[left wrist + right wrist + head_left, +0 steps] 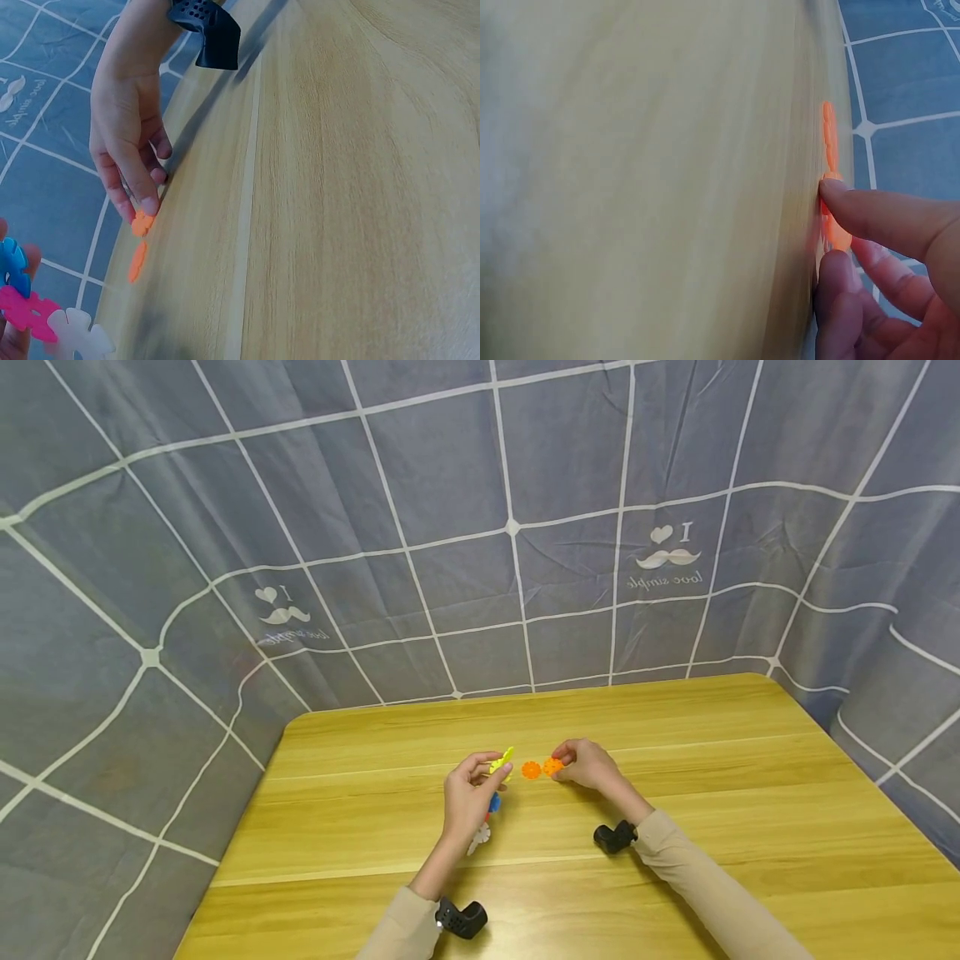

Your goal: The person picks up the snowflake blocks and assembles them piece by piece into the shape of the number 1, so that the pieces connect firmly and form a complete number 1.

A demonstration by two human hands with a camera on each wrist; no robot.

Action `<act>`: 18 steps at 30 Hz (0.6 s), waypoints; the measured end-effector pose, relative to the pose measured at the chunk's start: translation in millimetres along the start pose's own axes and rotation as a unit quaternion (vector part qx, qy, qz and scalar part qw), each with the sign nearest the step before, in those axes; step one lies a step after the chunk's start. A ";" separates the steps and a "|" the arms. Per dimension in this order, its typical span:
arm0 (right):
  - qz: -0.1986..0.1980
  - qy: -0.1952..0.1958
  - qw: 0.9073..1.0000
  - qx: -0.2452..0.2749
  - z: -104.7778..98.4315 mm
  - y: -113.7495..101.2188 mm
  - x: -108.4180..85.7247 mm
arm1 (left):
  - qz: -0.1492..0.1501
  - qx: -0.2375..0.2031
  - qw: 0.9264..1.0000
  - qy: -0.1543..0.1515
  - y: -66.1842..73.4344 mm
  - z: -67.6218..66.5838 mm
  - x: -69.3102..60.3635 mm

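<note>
My left hand pinches a yellow flower-shaped plastic disc between thumb and fingers. Below that hand hang a blue disc, a pink disc and a white disc, joined in a chain in the left wrist view. The palm hides part of this chain in the head view. To the right, my right hand pinches an orange disc with thumb and fingertips. A second orange disc lies close to its left, between the hands; I cannot tell whether the two are linked.
Both hands are over a wooden table. A grey cloth curtain with white lines surrounds the table's back and sides. A black wrist camera sits on the left wrist, another black camera on the right.
</note>
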State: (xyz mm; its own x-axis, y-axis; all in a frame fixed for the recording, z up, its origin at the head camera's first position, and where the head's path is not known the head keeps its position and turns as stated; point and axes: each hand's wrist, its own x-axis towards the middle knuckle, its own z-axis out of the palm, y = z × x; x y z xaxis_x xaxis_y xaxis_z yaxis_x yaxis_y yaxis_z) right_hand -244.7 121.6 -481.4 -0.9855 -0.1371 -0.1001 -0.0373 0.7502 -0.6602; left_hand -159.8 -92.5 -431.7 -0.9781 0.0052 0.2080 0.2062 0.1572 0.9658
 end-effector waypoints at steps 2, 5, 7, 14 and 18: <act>-0.001 0.002 1.000 0.001 -0.4 0.5 -0.8 | -0.003 -0.005 1.000 -0.001 0.1 -0.4 -0.2; -0.004 0.007 1.000 0.001 -1.2 1.4 -2.4 | -0.005 -0.004 1.000 -0.002 0.2 -1.0 -0.2; -0.005 0.010 1.000 0.005 -2.3 1.7 -3.9 | -0.006 -0.003 1.000 -0.002 0.7 -1.3 -0.3; -0.014 0.002 1.000 0.019 -6.4 1.7 -8.5 | -0.010 -0.006 1.000 0.006 0.0 -1.9 -0.1; -0.021 -0.009 0.999 0.027 -7.9 1.7 -10.7 | -0.014 -0.005 1.000 0.005 0.5 -2.3 0.0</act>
State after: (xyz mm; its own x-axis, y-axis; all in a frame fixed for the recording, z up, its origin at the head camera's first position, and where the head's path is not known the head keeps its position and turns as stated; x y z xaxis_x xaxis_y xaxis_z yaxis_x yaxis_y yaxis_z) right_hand -235.5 129.5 -475.6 -0.9803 -0.1785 -0.0843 -0.0684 0.7077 -0.7032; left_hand -159.7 -94.7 -430.8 -0.9832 -0.0093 0.1825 0.1792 0.1473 0.9727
